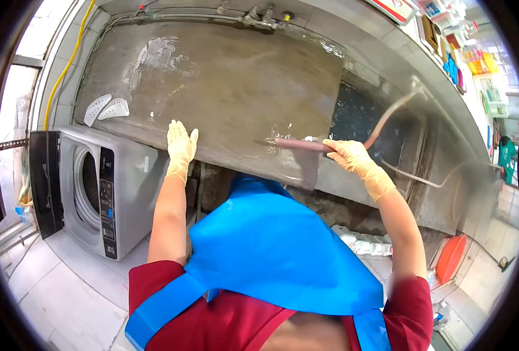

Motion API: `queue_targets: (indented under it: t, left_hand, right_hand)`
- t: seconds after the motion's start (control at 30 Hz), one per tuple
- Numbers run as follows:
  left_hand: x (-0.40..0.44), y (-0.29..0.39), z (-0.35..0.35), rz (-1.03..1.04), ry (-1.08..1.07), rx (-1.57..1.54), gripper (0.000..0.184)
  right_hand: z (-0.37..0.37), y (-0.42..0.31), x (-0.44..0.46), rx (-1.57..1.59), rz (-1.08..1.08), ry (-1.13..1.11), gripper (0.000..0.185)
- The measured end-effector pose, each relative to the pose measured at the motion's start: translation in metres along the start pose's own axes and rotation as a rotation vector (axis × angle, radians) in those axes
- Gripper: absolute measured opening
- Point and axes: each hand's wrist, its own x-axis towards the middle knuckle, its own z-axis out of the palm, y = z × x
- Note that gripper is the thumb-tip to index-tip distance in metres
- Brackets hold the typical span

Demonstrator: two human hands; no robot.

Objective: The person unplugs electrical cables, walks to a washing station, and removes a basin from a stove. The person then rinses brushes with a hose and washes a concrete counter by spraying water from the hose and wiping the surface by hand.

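Note:
Both hands wear pale rubber gloves. My left hand [181,143] lies at the front edge of the wet grey counter [230,82], fingers stretched out and holding nothing. On the right, my right hand [348,155] is wrapped round a pinkish hose [303,144]. Its end points left over the counter, with some water around it. The hose runs on behind the hand and curves up to the right, past a dark water-filled basin [367,117]. Two white perforated pieces [107,109] rest on the counter's left end.
A washing machine [119,181] with its door open stands at the left, below the counter. Taps [262,19] line the back wall. At the right are a shelf with bottles and packs, a red basin [451,259] and a thin pale hose [414,178].

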Motion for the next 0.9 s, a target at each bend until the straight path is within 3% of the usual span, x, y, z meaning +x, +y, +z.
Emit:
queue_targets:
  t: [0.3, 0.43, 0.53, 0.6, 0.8, 0.9]
  left_hand:
    - [-0.066, 0.13, 0.02, 0.133, 0.018, -0.046, 0.083]
    - [-0.092, 0.178, 0.03, 0.329, 0.031, -0.069, 0.084]
    - [-0.118, 0.217, 0.002, 0.435, -0.086, -0.06, 0.084]
    - [-0.123, 0.235, 0.031, 0.602, -0.035, -0.088, 0.078]
    - [-0.113, 0.303, 0.015, 0.949, -0.08, -0.079, 0.062]
    - [-0.091, 0.3, 0.011, 0.961, -0.101, -0.097, 0.064]
  right_hand:
    - [0.034, 0.05, -0.078, -0.075, 0.104, -0.044, 0.045]
    - [0.032, 0.065, -0.107, -0.055, 0.19, -0.031, 0.045]
    - [0.034, 0.08, -0.123, -0.055, 0.254, 0.01, 0.044]
    - [0.032, 0.086, -0.129, -0.061, 0.273, 0.053, 0.044]
    - [0.027, 0.076, -0.112, 0.083, 0.311, 0.223, 0.045]
    - [0.014, 0.036, -0.067, 0.146, 0.345, 0.241, 0.045]
